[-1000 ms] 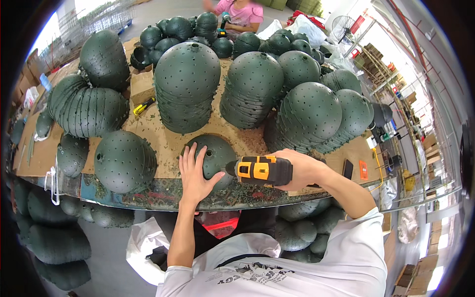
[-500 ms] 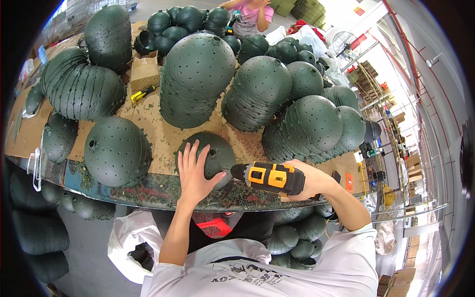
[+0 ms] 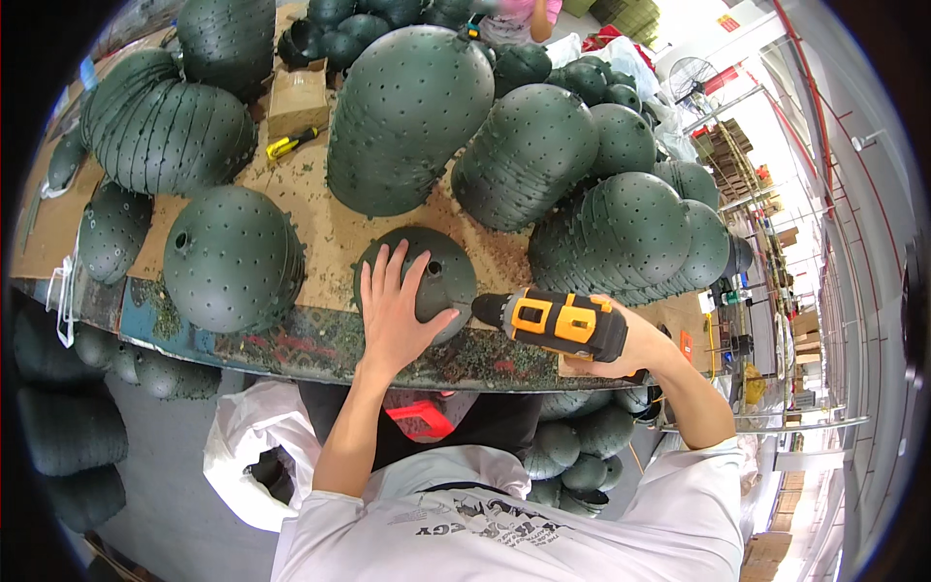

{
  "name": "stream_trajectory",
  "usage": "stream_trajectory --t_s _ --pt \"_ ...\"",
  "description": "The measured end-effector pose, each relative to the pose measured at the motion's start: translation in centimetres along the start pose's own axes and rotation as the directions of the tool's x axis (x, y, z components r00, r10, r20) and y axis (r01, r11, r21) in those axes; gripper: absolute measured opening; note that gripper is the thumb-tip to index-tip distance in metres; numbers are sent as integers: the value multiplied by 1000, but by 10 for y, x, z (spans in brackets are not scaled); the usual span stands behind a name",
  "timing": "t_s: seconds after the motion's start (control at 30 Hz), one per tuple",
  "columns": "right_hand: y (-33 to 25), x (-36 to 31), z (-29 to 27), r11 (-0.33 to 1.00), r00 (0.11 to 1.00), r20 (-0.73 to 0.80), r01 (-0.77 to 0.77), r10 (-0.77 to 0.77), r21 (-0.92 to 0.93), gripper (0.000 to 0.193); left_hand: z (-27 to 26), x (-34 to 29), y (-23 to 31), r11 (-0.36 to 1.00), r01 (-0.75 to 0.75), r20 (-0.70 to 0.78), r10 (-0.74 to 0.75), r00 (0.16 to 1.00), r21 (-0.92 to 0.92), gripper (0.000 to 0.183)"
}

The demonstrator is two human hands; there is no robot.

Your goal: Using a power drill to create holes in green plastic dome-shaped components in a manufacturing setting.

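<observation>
A dark green plastic half-sphere shell (image 3: 448, 254) lies dome up near the table's front edge, with a round hole in its top. My left hand (image 3: 395, 303) rests spread and flat on its left and near side, thumb stretched to the right. In my right hand (image 3: 630, 341) is a yellow-and-black cordless drill (image 3: 558, 322), held by its grip and lying level. Its chuck points left at the shell's right side, and the thin bit looks to reach the shell's wall; whether it is inside a hole I cannot tell.
Nested stacks of similar shells stand beyond, one tall stack (image 3: 412, 107) in the middle, another (image 3: 233, 257) at left. A yellow-handled tool (image 3: 291, 144) lies by a cardboard box (image 3: 298, 97). Green shavings litter the table (image 3: 310, 335). A person in pink (image 3: 524, 21) is at the far side.
The view has shifted, so the table and stacks sit higher in the picture. My left hand stays on the shell and the drill stays at its right side.
</observation>
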State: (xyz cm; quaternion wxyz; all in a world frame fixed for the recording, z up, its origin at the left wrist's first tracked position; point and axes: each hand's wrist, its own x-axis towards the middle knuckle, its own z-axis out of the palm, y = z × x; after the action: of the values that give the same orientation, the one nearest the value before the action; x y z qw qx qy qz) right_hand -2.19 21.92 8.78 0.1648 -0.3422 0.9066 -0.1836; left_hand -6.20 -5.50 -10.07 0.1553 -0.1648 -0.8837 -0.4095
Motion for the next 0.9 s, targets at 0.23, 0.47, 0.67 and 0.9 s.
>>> stream_trajectory --t_s 0.23,0.47,0.67,0.9 --pt "18 -18 12 1000 998 -54 9 -9 3 48 5 1 -6 1000 0 -30 0 1000 -16 84" --pt "-3 -3 1 999 999 -22 40 -40 -6 44 6 -1 -10 1000 -13 -43 13 999 -8 85" --pt "1 -10 4 1000 1000 -21 -2 2 -5 43 7 -2 -10 1000 -7 -38 7 999 -13 84" --pt "9 -11 3 992 999 27 23 -20 -121 49 7 -1 -11 1000 -10 -42 9 999 -19 86"
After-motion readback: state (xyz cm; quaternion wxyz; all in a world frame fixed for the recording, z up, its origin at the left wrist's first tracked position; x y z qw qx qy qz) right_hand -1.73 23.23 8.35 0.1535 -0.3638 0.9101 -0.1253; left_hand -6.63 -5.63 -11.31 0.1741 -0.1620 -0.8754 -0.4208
